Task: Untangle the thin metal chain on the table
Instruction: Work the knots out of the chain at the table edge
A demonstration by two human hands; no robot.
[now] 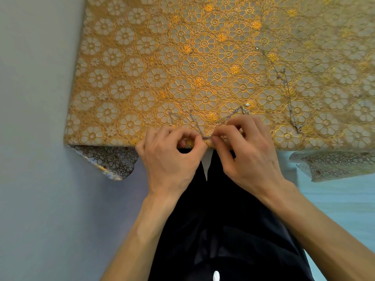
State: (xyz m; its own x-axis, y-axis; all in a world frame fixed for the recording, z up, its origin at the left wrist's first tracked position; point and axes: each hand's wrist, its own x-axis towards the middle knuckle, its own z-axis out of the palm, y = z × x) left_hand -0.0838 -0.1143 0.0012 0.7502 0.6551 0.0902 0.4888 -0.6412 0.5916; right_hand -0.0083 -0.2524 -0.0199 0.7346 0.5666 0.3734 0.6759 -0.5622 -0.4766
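A thin silver chain (205, 126) lies tangled at the near edge of a table with a yellow flower-patterned cloth (162, 67). Its knot sits between my two hands. My left hand (172, 153) pinches the knot from the left with thumb and forefinger. From the right, my right hand (245, 147) pinches the same knot. Loose strands run up and left from the knot, and another runs right to a small clasp (246, 110) just above my right hand's fingers.
A second thin chain (284, 82) lies stretched out on the right part of the cloth, from the back toward the front edge. The cloth's corners hang down at both sides. My dark clothing is below the table edge.
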